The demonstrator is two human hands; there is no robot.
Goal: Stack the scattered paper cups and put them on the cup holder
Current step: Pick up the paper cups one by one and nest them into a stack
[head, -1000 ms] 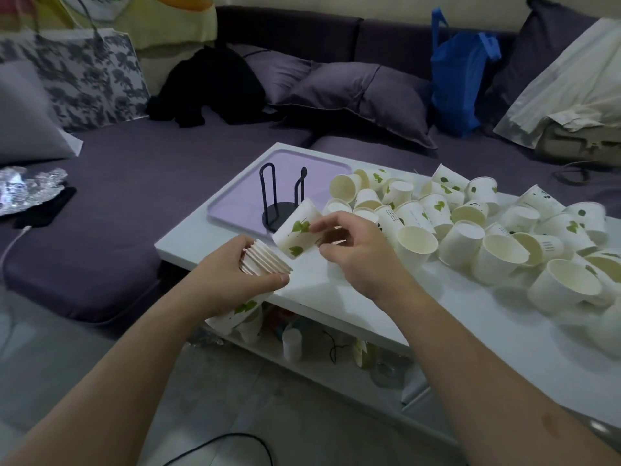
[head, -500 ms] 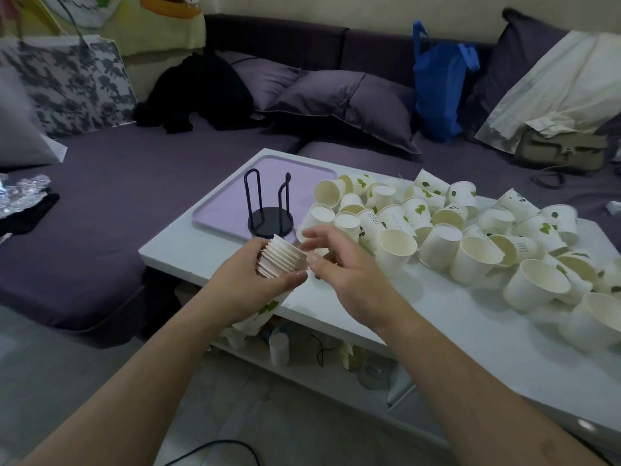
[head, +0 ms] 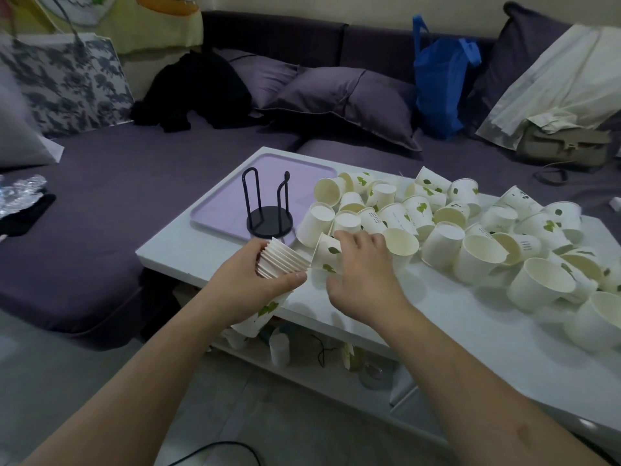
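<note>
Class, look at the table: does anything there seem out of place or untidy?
Yes. Loose paper cups lie tipped in a heap on the white table, while the black cup holder on the purple tray stands empty. The left hand grips the only stack.

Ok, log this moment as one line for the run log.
left hand: holds nested cup stack | right hand: grips single cup beside stack | cup holder: empty | loose cups: scattered on table
</note>
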